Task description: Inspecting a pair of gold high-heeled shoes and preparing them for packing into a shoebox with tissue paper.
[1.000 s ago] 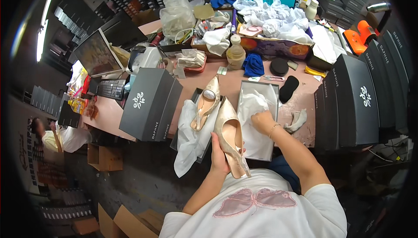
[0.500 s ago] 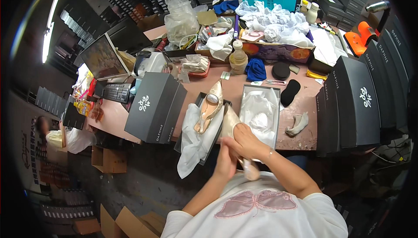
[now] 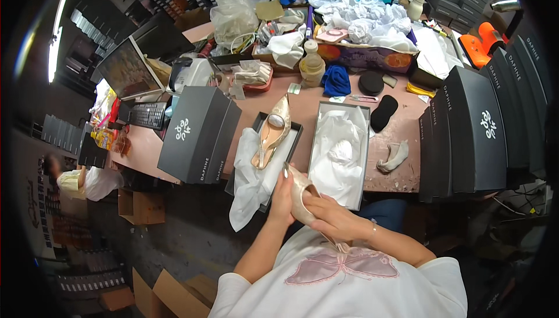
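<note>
A pale beige pointed-toe shoe (image 3: 299, 194) is between my hands, close to my chest, its toe pointing up and left. My left hand (image 3: 282, 201) cups its side near the toe. My right hand (image 3: 336, 218) grips it from the right, fingers at the shoe's opening; some fingertips are hidden. Just beyond lies a matching shoe (image 3: 275, 129), with a clear round piece on it, across a dark shoebox (image 3: 298, 137). White tissue paper (image 3: 244, 181) spills over that box's left side. To the right, a grey-rimmed open box (image 3: 368, 143) holds crumpled white paper (image 3: 338, 149).
Dark shoeboxes stand at the left (image 3: 198, 137) and are stacked at the right (image 3: 466, 131). A black oval pad (image 3: 384, 113) and a greyish cloth (image 3: 393, 156) lie on the pink table (image 3: 407, 169). Behind are a bottle (image 3: 312, 64), a blue cloth (image 3: 336, 80) and a paper-filled carton (image 3: 372, 59).
The held shoe has turned and come nearer my chest. My left hand has moved up to its toe end; my right hand has shifted to its opening. The view has shifted slightly.
</note>
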### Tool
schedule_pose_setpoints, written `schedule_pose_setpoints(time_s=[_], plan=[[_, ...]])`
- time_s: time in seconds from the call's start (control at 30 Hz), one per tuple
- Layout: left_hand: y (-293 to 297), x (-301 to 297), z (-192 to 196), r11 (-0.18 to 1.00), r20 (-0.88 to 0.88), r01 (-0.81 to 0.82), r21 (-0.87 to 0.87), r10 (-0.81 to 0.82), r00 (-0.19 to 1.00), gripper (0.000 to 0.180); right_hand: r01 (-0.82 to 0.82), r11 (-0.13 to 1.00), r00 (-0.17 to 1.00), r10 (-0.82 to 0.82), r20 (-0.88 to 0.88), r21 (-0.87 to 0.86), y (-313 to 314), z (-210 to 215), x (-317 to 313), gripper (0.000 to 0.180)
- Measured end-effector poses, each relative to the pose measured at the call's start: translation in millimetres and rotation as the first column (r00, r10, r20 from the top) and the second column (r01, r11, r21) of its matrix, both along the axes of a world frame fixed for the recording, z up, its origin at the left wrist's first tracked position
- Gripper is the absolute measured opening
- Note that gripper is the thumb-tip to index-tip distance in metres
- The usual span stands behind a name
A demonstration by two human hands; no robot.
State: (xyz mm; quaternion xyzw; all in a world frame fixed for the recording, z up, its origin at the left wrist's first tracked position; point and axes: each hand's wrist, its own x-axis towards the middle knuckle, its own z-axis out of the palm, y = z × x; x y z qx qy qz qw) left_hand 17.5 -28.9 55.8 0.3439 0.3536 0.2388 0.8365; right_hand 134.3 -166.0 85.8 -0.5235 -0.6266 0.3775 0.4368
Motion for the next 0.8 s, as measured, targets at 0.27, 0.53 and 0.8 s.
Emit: schedule_pose_setpoints(time_s=[0.27, 0.53, 0.8], plan=[[-2.2, 18.9, 12.7, 0.988, 0.076, 0.152, 0.0, -0.152, 0.985, 0.044, 0.157, 0.983, 0.956, -0.125, 0.266, -0.099, -0.4, 2.7, 23.8, 0.068], [-5.5, 9.8, -2.6, 0.999, -0.044, 0.039, -0.018, -0.04, 0.998, 0.04, 0.445, 0.887, 0.891, -0.425, 0.161, -0.122, 53.4, -41.1, -16.6, 0.072], [-28.8, -1.2, 0.4, 0.999, -0.025, -0.009, -0.033, 0.009, 1.0, 0.037, 0.304, 0.924, 0.901, -0.2, 0.384, -0.233, 31.4, -20.6, -13.7, 0.068]])
